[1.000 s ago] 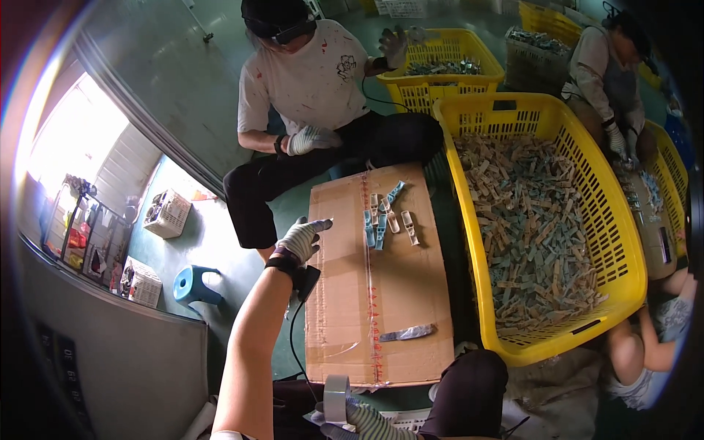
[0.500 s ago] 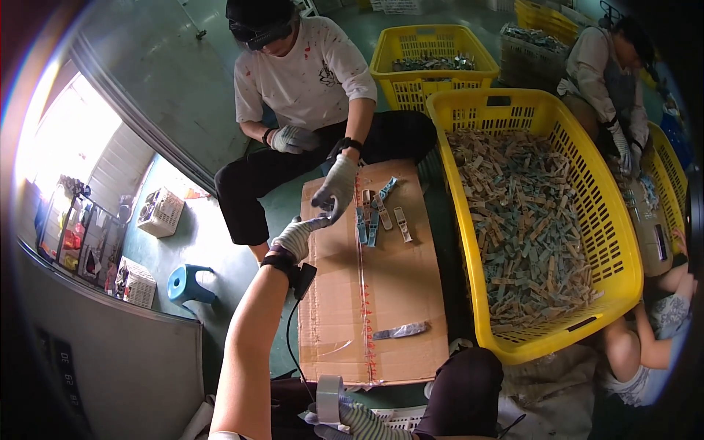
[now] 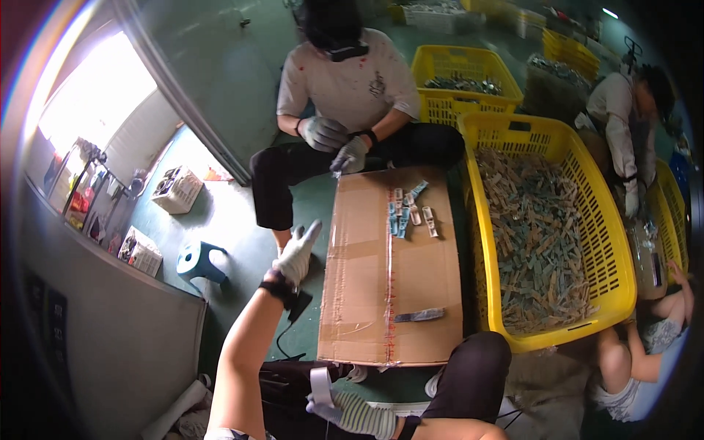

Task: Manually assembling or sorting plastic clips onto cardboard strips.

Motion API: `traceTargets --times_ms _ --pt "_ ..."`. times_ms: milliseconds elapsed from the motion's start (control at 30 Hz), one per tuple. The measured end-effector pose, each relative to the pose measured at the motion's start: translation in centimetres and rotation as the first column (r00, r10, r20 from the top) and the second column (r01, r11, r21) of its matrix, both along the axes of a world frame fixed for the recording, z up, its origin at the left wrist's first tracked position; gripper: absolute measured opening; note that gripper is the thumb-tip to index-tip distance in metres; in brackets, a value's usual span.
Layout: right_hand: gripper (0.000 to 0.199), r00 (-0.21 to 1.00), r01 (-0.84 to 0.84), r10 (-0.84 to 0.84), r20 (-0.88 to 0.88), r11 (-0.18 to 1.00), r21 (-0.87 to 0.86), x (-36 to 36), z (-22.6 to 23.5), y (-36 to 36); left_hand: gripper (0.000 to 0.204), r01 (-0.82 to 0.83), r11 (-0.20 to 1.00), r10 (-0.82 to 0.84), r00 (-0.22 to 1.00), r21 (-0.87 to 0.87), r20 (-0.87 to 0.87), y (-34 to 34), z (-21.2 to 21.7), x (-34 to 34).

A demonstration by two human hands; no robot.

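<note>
My left hand (image 3: 296, 254), in a white glove with a dark band at the wrist, hangs just left of the cardboard box. Its fingers point up and apart, and I see nothing in them. Low in the picture, my right hand (image 3: 361, 415) wears a striped glove and is closed on a roll of grey tape (image 3: 320, 386). On the cardboard box (image 3: 359, 271) lie several small blue and beige clip-like pieces (image 3: 402, 213). A dark, flat strip (image 3: 420, 315) rests near the box's near edge.
Across the box sits a co-worker (image 3: 345, 81), gloved hands close together. A yellow crate (image 3: 628, 301) full of small clip-like pieces stands on the right, with another yellow crate (image 3: 469, 59) behind it. A blue stool (image 3: 192, 265) stands left. Another person (image 3: 623, 110) works far right.
My left hand has drawn back from the co-worker's hand, and its fingers have spread. The co-worker's hands have pulled back toward their body. My right hand keeps the tape roll. The view has shifted.
</note>
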State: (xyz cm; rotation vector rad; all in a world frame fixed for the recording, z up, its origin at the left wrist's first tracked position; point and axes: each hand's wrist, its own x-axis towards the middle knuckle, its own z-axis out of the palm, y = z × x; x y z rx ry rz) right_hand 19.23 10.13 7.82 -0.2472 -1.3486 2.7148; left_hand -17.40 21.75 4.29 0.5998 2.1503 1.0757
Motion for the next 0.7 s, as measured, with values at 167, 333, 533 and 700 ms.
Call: traceTargets --times_ms 167,333,533,700 --pt "0.021 0.989 -0.084 0.093 0.114 0.993 -0.087 -1.3 -7.6 -6.8 0.088 -0.019 0.993 -0.012 0.966 0.116 0.257 -14.5 5.4 9.0" --pt "0.024 0.970 0.007 0.038 0.241 0.983 -0.186 -3.7 -7.0 -9.1 0.088 -0.112 0.983 0.020 0.856 0.147 0.517 -23.5 2.9 12.9" --pt "0.027 0.952 0.165 -0.156 0.262 0.986 -0.013 -6.4 -11.8 -9.3 0.060 0.090 0.933 -0.197 0.938 0.349 0.285 -27.4 -3.4 14.3" --pt "0.033 0.909 0.156 -0.190 0.371 0.981 0.118 -6.0 -14.2 -7.9 0.047 0.435 0.877 -0.462 0.881 0.203 0.105 -26.0 -5.2 14.3"
